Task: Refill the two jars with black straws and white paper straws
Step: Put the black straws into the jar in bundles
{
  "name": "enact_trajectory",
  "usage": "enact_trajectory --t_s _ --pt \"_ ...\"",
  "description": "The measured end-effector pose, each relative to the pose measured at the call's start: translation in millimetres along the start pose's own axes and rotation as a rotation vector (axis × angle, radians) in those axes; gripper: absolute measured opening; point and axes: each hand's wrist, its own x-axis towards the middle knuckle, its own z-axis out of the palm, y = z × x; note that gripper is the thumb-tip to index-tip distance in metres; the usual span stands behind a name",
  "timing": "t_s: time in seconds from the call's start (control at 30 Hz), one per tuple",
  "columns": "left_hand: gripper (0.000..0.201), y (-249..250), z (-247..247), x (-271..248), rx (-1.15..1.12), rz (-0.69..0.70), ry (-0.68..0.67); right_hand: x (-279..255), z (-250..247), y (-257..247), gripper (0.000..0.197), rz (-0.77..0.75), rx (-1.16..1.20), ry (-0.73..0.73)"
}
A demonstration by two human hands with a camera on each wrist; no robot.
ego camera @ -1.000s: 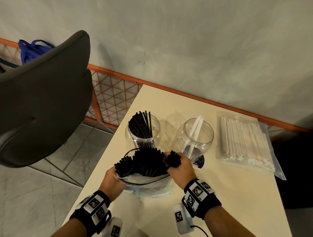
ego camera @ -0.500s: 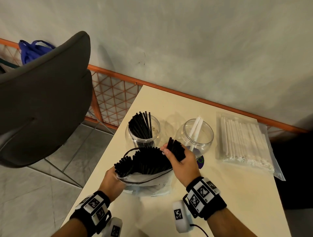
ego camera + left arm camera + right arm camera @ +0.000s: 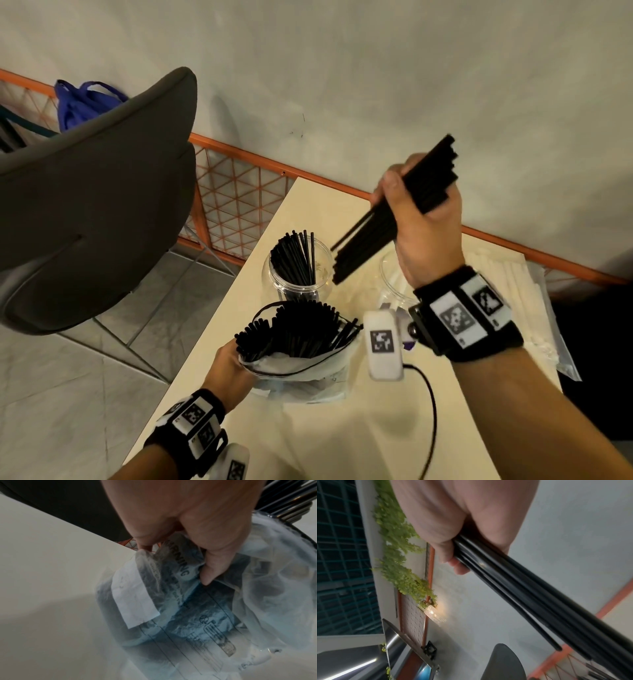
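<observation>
Left hand: the left hand (image 3: pixel 229 363) is at the near left edge of the counter (image 3: pixel 342 435), fingers curled round the crumpled side of the plastic bag (image 3: pixel 298 373); the left wrist view shows the thumb and fingers (image 3: pixel 212 566) pinching the film, which bears printed warning text and a white label.
Plastic bag: stands on the counter, mouth upward, with a dense mass of bagged black straws (image 3: pixel 301 332) fanning out of the top.
Right hand: the right hand (image 3: pixel 424 222) is raised above the counter, clenched round a bundle of black straws (image 3: pixel 394 212); the bundle slants, its low end down to the left above and just right of the left jar, its high end up to the right in front of the wall.
Left jar: the clear left jar (image 3: pixel 294 274) stands just beyond the bag, holding black straws that lean left.
Right jar: the clear right jar (image 3: pixel 394 277) stands to the right of the first, largely hidden behind the right wrist; what it holds cannot be made out.
White paper straws: the pack of white paper straws (image 3: pixel 534 301) lies flat in clear wrap at the far right of the counter.
Surroundings: a dark chair (image 3: pixel 92 198) stands to the left of the counter, with a blue bag (image 3: pixel 82 102) behind it by the wall.
</observation>
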Motion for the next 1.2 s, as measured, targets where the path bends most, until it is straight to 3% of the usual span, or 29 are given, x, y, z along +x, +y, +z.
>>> enact_trajectory --t_s 0.2,0.47,0.7,0.8,0.93,1.03,1.13,1.2 --pt "0.037 -6.7 2.0 2.2 0.013 -0.019 -0.009 30.7 40.7 27.9 0.013 0.029 -0.134 -0.071" --pt "0.038 -1.7 1.9 1.7 0.039 -0.005 -0.009 31.2 37.7 116.6 0.019 0.270 -0.575 -0.263" --pt "0.034 -2.0 0.3 0.9 0.038 0.035 -0.021 40.2 32.4 123.1 0.044 0.205 -0.682 -0.353" --pt "0.036 -2.7 -0.4 0.9 0.061 0.029 -0.006 42.2 31.7 128.1 0.053 0.165 -0.904 -0.575" --pt "0.032 -3.2 -1.6 0.7 0.081 0.032 -0.026 35.5 26.7 141.1 0.054 0.290 -1.133 -0.859" --pt "0.020 -2.3 -2.7 0.0 0.070 0.008 -0.029 33.6 27.6 141.2 0.049 0.236 -1.194 -0.914" --pt "0.027 0.4 -1.3 -0.6 0.020 -0.002 -0.034 37.8 34.4 135.2 0.046 0.109 -1.057 -0.790" --pt "0.035 1.9 -1.3 -1.2 0.041 0.013 -0.035 40.7 41.6 132.1 0.046 -0.017 -0.986 -0.812"
